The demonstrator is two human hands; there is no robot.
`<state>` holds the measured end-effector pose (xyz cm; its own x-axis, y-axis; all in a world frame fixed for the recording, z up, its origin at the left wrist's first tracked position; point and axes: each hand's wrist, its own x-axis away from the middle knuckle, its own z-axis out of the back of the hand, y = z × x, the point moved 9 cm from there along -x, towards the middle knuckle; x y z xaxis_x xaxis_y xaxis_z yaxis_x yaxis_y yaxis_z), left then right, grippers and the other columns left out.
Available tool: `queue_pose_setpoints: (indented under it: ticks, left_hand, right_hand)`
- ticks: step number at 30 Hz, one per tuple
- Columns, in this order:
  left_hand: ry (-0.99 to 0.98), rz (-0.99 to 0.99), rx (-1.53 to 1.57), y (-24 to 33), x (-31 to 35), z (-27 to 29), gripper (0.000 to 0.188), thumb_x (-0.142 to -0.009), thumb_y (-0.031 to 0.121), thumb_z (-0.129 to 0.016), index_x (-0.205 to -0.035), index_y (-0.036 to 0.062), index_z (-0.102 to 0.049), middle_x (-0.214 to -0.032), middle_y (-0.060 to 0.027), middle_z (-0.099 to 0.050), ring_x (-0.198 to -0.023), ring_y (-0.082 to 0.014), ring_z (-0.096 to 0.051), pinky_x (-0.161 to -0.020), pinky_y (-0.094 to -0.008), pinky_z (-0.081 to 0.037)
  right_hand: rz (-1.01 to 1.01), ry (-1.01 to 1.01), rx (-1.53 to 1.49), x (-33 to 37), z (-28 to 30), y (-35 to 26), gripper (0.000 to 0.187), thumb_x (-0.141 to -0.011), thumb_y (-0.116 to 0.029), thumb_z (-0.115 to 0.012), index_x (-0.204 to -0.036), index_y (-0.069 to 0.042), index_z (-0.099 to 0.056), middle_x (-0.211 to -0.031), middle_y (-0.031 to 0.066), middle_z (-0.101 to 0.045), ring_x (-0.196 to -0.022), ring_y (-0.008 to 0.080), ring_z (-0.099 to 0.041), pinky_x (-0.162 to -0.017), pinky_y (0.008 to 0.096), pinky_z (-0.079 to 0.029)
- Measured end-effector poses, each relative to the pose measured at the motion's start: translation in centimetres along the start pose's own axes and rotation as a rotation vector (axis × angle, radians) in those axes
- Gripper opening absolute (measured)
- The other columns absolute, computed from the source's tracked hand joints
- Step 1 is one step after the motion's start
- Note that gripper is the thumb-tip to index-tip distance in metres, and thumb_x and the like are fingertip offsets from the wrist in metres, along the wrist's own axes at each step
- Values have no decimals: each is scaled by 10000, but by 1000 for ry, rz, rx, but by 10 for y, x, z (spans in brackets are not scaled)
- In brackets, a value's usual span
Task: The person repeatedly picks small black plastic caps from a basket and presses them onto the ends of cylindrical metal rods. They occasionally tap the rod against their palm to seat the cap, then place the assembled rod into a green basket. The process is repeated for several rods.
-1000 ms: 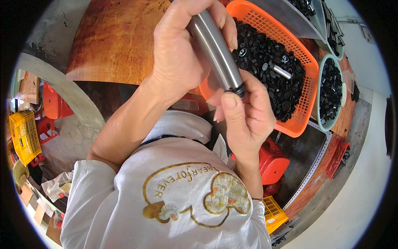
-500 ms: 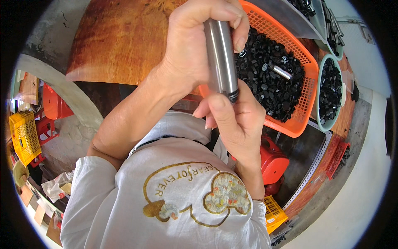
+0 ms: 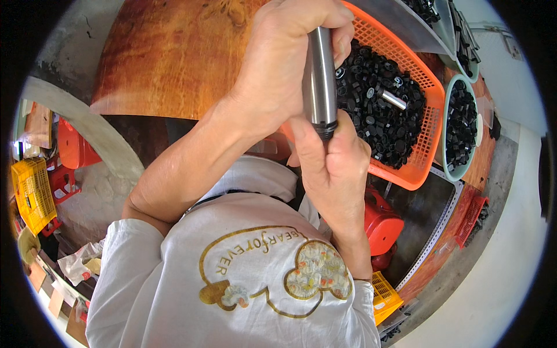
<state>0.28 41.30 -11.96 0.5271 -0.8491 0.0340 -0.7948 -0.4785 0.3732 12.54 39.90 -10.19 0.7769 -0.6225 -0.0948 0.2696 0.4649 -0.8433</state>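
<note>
A smooth silver metal tube (image 3: 321, 75) stands nearly upright in front of my chest. My left hand (image 3: 284, 64) is closed around its upper part, with the fingers over the far side. At the tube's lower end sits a black ringed end piece (image 3: 325, 130). My right hand (image 3: 336, 159) is closed around that end, thumb and fingers on either side of it. What lies under the right fingers is hidden. Behind the tube, an orange basket (image 3: 431, 124) holds many small black plastic parts (image 3: 377, 130), with a short silver tube (image 3: 394, 100) lying among them.
To the left extends a glossy brown wooden table (image 3: 168, 58). Beyond the orange basket stands a pale green basin (image 3: 448, 139) of black parts. A red stool (image 3: 383, 226) is below at the right, and yellow crates (image 3: 35, 194) stand on the far left.
Both hands and the tube have shifted slightly to the right. My right thumb and fingers have moved up around the black end piece, and the right hand has turned a little.
</note>
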Motion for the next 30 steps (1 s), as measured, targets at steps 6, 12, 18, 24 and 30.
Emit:
queue_pose_setpoints:
  ticks: [6, 12, 18, 24, 30]
  left_hand:
    - [52, -25, -67, 6, 5, 5, 211, -824, 46, -605, -994, 31, -482, -688, -62, -556, -571, -146, -555, -526, -251, -469]
    - [107, -53, -163, 15, 10, 1, 226, -819, 73, -621, -1006, 42, -497, -661, -55, -560, -534, -142, -562, -476, -250, -479]
    - [13, -13, -136, 10, 6, -3, 264, -812, 73, -618, -1047, 44, -501, -633, -62, -551, -524, -162, -566, -473, -259, -485]
    - [-39, 16, -107, 2, 3, 2, 255, -815, 63, -609, -1042, 43, -496, -627, -64, -558, -537, -170, -575, -500, -257, -494]
    - [75, 129, 30, -14, 2, 18, 218, -823, 56, -594, -1018, 44, -496, -625, -59, -563, -522, -164, -559, -499, -262, -486]
  right_hand:
    - [75, 23, 98, 0, -2, -7, 339, -925, -256, -651, -887, 31, -473, -555, 149, -543, -470, 339, -592, -422, 410, -459]
    - [140, 13, 239, 2, -4, -14, 283, -918, -223, -658, -897, 28, -529, -548, 127, -531, -467, 311, -578, -456, 384, -459]
    - [54, -28, 145, 6, -5, -7, 299, -928, -234, -652, -929, 43, -541, -558, 108, -548, -476, 262, -589, -476, 358, -459]
    - [48, -34, 109, 6, -3, -6, 313, -932, -255, -649, -920, 38, -539, -558, 87, -574, -491, 215, -621, -479, 324, -472]
    - [65, -8, -124, 7, 1, 1, 490, -865, -198, -734, -1183, 66, -471, -859, 141, -664, -796, 183, -681, -645, 276, -515]
